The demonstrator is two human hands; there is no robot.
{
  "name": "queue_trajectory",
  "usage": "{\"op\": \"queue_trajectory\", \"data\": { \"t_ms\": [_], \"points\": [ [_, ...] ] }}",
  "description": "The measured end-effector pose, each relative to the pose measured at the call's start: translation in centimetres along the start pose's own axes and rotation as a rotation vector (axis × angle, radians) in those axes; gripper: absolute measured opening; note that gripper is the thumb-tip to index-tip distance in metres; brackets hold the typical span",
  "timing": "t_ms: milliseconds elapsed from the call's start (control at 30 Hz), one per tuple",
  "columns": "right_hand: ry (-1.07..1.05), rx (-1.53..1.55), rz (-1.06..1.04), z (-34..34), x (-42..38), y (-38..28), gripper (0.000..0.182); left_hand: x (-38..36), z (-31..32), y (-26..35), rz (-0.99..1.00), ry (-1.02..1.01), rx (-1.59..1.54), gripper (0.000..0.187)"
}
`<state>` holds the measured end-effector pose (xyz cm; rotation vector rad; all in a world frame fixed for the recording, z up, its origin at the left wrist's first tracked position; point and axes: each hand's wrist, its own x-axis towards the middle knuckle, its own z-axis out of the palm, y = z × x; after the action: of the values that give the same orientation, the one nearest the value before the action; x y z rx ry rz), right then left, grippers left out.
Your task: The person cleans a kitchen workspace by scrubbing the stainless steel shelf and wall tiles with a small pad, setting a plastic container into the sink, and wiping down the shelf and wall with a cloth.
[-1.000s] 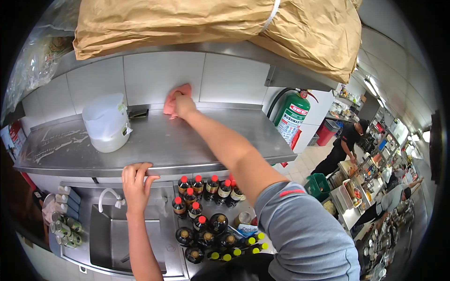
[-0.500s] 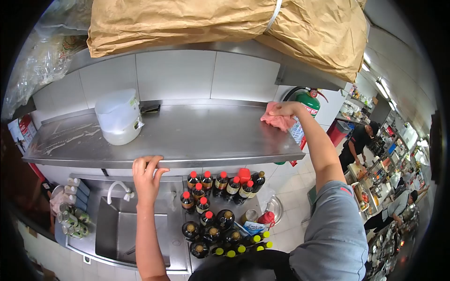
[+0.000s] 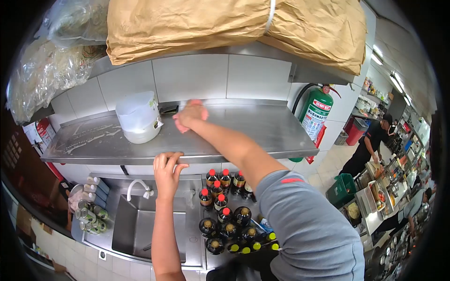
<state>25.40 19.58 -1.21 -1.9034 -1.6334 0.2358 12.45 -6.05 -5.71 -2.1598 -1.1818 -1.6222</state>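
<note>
My right hand (image 3: pixel 192 115) presses a pink cloth (image 3: pixel 182 125) onto the steel shelf (image 3: pixel 234 126), towards the back and left of its middle; the hand is slightly blurred. To its left stands a translucent plastic container (image 3: pixel 138 117) with whitish contents. A small dark flat item (image 3: pixel 168 109) lies between the container and the cloth, against the back of the shelf. My left hand (image 3: pixel 167 174) grips the shelf's front edge, fingers curled over it.
Below are a sink (image 3: pixel 140 225) with a white faucet (image 3: pixel 139 188), several dark bottles (image 3: pixel 221 202) and cans (image 3: pixel 91 218). A brown paper bundle (image 3: pixel 197 28) sits overhead. A green fire extinguisher (image 3: pixel 316 112) hangs right. Another person (image 3: pixel 368 145) works farther right.
My right hand has swept the pink cloth leftwards along the shelf, from the right end to near the container. My left hand stays on the front edge. The view has shifted slightly.
</note>
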Motion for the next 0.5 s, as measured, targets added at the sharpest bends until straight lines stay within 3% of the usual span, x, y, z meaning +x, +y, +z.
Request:
{"op": "queue_trajectory", "data": {
  "t_ms": [33, 133, 233, 300, 367, 400, 433, 467, 500],
  "points": [
    [-0.134, -0.395, -0.251, 0.2, -0.4, -0.8, 0.055, -0.2, 0.0, 0.1, -0.007, -0.014, 0.002, 0.040],
    [-0.259, -0.247, -0.364, -0.6, -3.0, -1.3, 0.071, 0.0, -0.1, -0.3, -0.009, -0.028, 0.011, 0.040],
    [-0.060, -0.251, -0.550, -3.4, -11.3, 0.2, 0.052, -0.1, 0.0, -0.5, 0.015, -0.012, 0.023, 0.040],
    [-0.107, -0.314, -0.818, -5.4, -10.8, 4.8, 0.048, -0.2, 0.0, -0.5, 0.029, 0.001, 0.047, 0.039],
    [-0.206, -0.127, -0.712, -11.7, -12.2, 10.4, 0.038, -0.1, -0.3, -0.4, 0.038, -0.005, 0.055, 0.040],
    [-0.345, -0.093, -0.471, -14.7, -11.3, 14.2, 0.035, 0.0, -0.3, -0.2, 0.043, -0.005, 0.056, 0.040],
    [-0.282, -0.172, -0.430, -16.9, -10.1, 19.3, 0.036, 0.1, -0.6, 0.0, 0.031, -0.024, 0.033, 0.041],
    [-0.177, -0.332, -0.543, -20.6, -9.8, 24.3, 0.039, 0.4, -1.0, -0.2, 0.053, -0.052, 0.026, 0.041],
    [-0.093, -0.640, -0.407, -23.6, -9.5, 28.3, 0.039, 0.6, -1.6, -0.8, 0.074, -0.079, 0.017, 0.041]
  ]
}}
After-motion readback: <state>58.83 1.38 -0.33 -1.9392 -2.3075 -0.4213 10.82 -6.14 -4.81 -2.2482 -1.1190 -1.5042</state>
